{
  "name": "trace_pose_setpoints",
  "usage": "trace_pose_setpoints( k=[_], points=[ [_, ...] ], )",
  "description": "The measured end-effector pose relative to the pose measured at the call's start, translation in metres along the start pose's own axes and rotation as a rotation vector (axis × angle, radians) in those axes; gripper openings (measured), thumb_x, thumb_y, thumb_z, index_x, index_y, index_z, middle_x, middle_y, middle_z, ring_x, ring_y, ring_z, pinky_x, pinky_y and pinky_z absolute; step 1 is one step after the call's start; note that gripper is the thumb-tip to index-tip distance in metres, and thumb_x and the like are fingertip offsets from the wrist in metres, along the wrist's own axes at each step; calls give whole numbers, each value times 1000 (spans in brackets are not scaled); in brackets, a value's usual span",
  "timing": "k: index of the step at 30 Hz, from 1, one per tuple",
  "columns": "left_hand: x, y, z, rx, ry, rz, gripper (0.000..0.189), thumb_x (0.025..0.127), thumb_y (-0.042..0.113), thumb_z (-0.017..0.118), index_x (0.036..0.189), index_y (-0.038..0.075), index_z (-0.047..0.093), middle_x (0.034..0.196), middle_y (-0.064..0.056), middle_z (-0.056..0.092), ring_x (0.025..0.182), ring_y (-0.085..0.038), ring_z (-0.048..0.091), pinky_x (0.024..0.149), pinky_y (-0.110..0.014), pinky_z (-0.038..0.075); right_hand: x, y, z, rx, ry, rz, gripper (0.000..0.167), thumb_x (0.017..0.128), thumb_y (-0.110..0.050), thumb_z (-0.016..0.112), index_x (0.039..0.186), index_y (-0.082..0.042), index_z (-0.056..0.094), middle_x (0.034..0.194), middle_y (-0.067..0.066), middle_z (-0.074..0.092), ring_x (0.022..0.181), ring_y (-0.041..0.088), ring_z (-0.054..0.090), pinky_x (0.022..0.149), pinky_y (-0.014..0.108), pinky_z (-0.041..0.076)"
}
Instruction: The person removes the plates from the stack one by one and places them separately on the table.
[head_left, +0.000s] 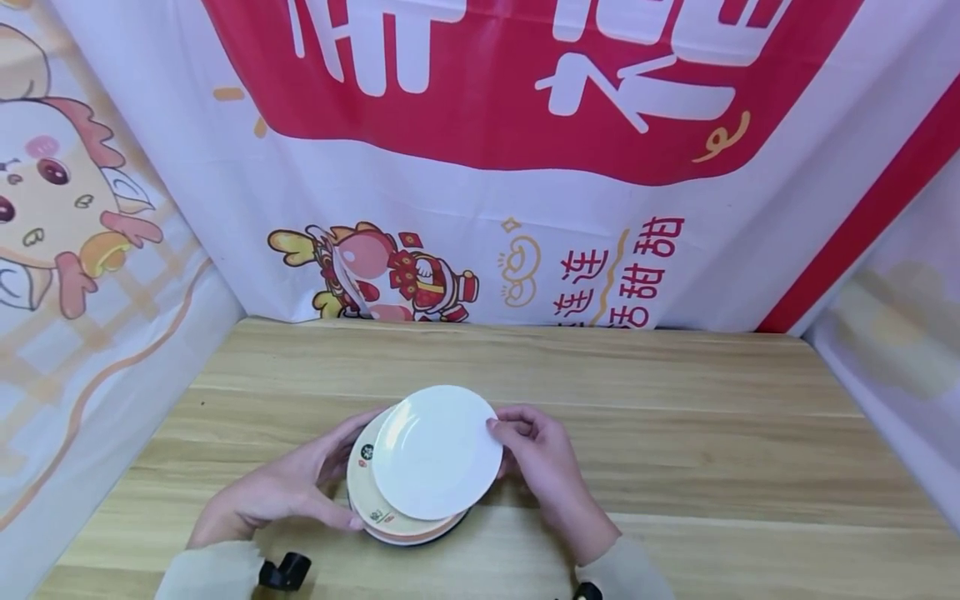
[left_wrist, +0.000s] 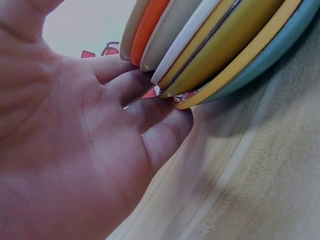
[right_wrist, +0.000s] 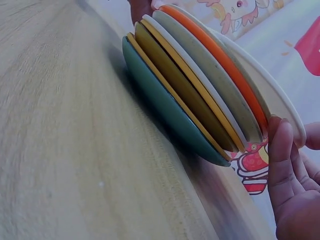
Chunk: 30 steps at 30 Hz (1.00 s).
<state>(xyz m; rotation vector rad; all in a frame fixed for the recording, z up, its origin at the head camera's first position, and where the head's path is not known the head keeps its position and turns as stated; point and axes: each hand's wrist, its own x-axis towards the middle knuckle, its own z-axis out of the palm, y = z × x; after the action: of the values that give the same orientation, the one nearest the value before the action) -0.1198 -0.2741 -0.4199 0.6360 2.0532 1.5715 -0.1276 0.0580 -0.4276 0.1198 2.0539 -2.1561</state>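
A white plate lies tilted over the top of a stack of plates, shifted toward the right. My right hand pinches the white plate's right rim, thumb on top and fingers beneath. In the right wrist view its fingertips are right beside the orange plate. My left hand spans the stack's left side, thumb at the near rim and fingers behind. The left wrist view shows its fingers touching several rims. Below the cream, orange and grey plates are a white one, yellow-brown ones and a teal plate at the bottom.
The stack stands on a wood-grain table. A printed cloth with red and white patterns hangs along the back edge, with more cloth at both sides. A black strap mount sits on the left wrist.
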Motion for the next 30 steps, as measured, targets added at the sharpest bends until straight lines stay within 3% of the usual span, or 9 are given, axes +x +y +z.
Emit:
trace_pose_setpoints(
  k=[4, 11, 16, 19, 24, 30],
  points=[
    [-1, 1, -1, 6, 7, -30, 119, 78, 9, 94, 172, 26, 24, 176, -10, 31, 153, -2, 39, 118, -12, 35, 2, 0, -1, 20, 0, 11, 27, 98, -15, 75, 120, 2, 72, 92, 7, 74, 66, 15, 62, 59, 24, 58],
    [-1, 3, -2, 20, 12, -70, 117, 78, 14, 95, 171, 24, 25, 175, -11, 33, 161, -37, 28, 117, -10, 35, 7, -4, -5, 30, 43, 29, 28, 101, -18, 74, 121, 0, 71, 97, 8, 73, 73, 16, 67, 66, 27, 62],
    [-1, 3, -1, 14, 11, -66, 116, 77, 12, 95, 170, 20, 27, 173, -13, 37, 159, -41, 30, 117, -10, 36, 15, -6, -8, 72, 90, 15, 27, 101, -15, 73, 121, 3, 70, 97, 8, 75, 73, 17, 69, 68, 28, 65],
    [-1, 3, -2, 13, 13, -61, 116, 77, 11, 95, 170, 22, 27, 172, -12, 38, 158, -32, 35, 117, -11, 38, 21, -6, -11, 112, 126, 7, 27, 102, -13, 72, 123, 3, 70, 97, 7, 75, 74, 16, 70, 69, 28, 65],
    [-1, 2, -3, -1, 8, -46, 116, 78, 11, 95, 171, 21, 26, 173, -12, 36, 150, -5, 43, 118, -11, 38, 32, -5, -16, 177, 188, 2, 30, 103, -13, 71, 126, 5, 67, 100, 7, 75, 78, 15, 73, 72, 28, 67],
    [-2, 1, -3, -12, -2, -39, 116, 78, 10, 94, 171, 20, 25, 174, -14, 35, 149, -1, 44, 118, -12, 38, 43, 0, -20, 247, 232, 19, 31, 105, -10, 67, 128, 9, 62, 101, 7, 77, 82, 13, 75, 74, 26, 67]
  ],
)
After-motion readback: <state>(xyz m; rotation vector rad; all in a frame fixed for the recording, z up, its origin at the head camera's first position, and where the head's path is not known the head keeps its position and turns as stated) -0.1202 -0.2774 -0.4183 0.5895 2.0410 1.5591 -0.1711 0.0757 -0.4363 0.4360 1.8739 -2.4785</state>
